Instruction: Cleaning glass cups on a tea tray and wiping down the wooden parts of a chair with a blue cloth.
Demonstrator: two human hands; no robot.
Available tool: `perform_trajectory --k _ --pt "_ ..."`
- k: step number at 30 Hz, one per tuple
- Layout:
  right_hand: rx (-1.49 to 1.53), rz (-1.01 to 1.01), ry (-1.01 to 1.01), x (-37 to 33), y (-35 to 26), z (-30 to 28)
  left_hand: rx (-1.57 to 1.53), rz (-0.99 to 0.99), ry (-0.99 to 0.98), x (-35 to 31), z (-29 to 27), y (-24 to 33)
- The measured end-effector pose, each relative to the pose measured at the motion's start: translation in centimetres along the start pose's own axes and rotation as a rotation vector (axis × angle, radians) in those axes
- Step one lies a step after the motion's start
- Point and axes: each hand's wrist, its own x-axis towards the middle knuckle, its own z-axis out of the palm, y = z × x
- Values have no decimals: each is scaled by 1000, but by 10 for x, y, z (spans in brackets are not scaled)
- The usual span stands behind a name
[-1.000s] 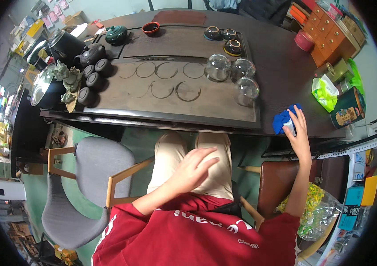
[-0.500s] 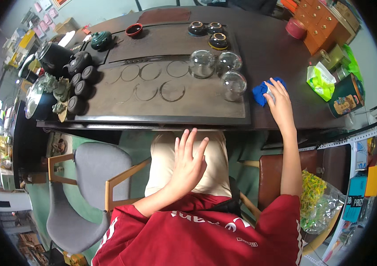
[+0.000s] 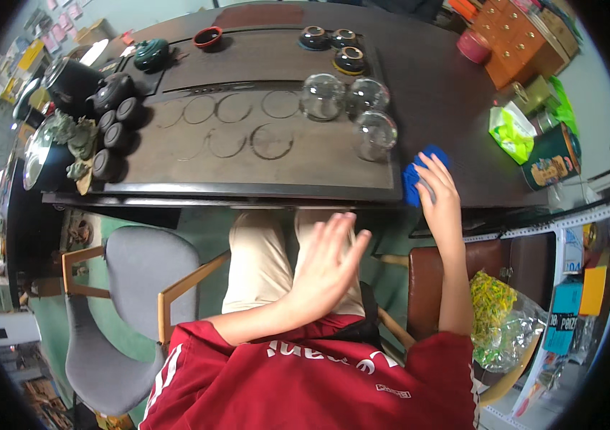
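My right hand presses on a crumpled blue cloth at the near edge of the dark table, right of the tea tray. Its fingers curve over the cloth, with the thumb apart. Above my lap my left hand hovers with fingers stretched out, slightly blurred, holding nothing. Three clear glass globe-shaped vessels stand on the tray's right side, the nearest glass vessel closest to my right hand. Several wet-looking rings mark the tray left of them.
Black cups sit behind the glass vessels. A dark teapot, a kettle, small dark cups and a figurine crowd the left. Right are a tissue pack, a dark green canister and wooden drawers.
My right hand has drawn the blue cloth toward me, nearer the table's front edge. My left hand has shifted right over my lap. The view has shifted slightly.
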Motion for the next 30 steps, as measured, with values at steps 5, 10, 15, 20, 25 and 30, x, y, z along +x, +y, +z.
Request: perform_trajectory --k 5,10,15,20,25,30 --pt "83 -43 -14 43 35 12 87 303 21 55 33 38" --pt "154 -105 -85 47 54 8 498 195 -30 69 78 38" --pt "130 -69 -95 13 35 -12 646 191 -60 74 80 42" --pt "138 -60 -56 32 44 7 818 188 -31 75 91 43" --pt "179 -84 60 98 69 49 909 232 10 74 103 34" --pt "98 -66 142 127 75 57 953 228 12 79 106 42"
